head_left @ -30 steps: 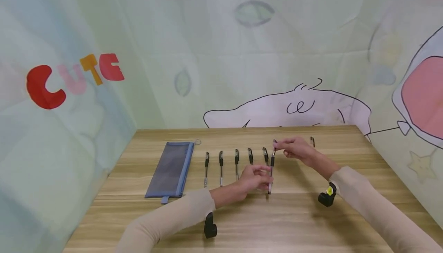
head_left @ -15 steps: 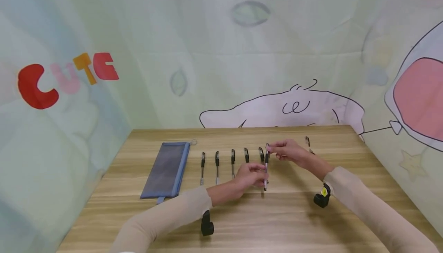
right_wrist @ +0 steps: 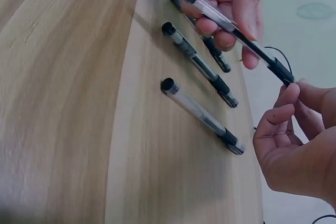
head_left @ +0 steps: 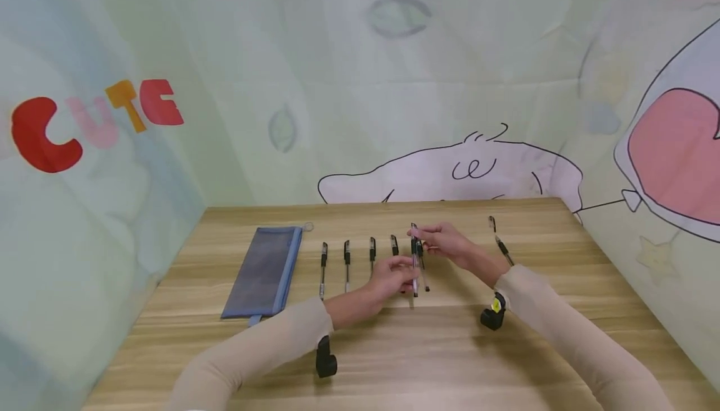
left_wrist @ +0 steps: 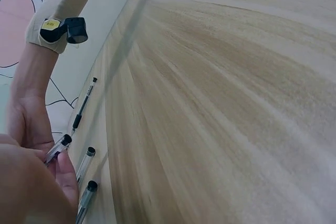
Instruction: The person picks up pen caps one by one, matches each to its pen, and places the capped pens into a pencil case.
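Pinched pen (right_wrist: 231, 26) in curled left hand (head_left: 390, 277), near, and curled right hand (head_left: 448, 240), far; judged light, stiff, slick-barrelled; favoured hold at black grip (right_wrist: 280, 71).

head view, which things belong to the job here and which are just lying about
Likely part of the job:
held pen, between left hand and right hand
row of pens
uncapped pen
loose cap

Seemingly just lying about:
mesh pouch, untouched, though it might belong too
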`<state>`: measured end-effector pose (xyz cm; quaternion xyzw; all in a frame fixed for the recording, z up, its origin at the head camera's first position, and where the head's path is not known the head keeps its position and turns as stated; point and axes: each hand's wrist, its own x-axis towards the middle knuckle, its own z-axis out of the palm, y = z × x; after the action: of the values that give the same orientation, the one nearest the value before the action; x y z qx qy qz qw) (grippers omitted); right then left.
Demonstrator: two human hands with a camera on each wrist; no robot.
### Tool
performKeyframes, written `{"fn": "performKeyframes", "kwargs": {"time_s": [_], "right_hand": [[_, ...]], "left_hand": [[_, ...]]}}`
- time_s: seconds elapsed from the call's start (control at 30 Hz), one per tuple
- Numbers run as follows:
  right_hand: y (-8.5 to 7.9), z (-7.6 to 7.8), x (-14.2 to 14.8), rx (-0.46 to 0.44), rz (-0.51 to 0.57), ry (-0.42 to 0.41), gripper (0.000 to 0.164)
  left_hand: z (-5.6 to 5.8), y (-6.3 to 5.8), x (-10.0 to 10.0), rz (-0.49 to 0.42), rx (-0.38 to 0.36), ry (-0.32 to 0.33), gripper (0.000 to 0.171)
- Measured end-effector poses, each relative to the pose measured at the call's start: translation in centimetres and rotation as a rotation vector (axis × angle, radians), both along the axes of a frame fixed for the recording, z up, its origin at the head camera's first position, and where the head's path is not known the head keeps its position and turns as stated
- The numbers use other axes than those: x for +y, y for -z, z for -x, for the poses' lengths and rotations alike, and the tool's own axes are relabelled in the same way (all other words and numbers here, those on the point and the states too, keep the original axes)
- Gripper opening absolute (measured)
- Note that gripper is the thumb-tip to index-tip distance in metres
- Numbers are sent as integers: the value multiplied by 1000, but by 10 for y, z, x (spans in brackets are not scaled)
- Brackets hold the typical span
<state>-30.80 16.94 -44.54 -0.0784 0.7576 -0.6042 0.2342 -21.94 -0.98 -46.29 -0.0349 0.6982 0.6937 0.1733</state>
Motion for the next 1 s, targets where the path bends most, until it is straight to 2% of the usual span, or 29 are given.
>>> {"fn": "performKeyframes", "kwargs": {"time_s": [0.17,0.3,0.43,0.53,0.67,0.8,1.0], "right_hand": [[-1,-2,-13,-14,2,13,40],[-4,0,-26,5,2,-16,42],[-6,1,-34,10,8,4,39],[-9,1,-36,-13,7,25,34],[-12,1,-38,-27,2,13,34],[-15,1,-40,-51,2,16,37],[-19,0,-46,-75,-51,34,37]], "left_hand": [[1,-1,-5,6,17,39,27],[2,-1,-13,11,32,28,29],[4,0,-21,-4,13,6,32],[7,0,-24,-24,-35,9,35],[10,-5,-28,-22,-85,19,34],[11,-13,-30,12,-97,30,32],[13,-23,-32,36,-105,39,28]]}}
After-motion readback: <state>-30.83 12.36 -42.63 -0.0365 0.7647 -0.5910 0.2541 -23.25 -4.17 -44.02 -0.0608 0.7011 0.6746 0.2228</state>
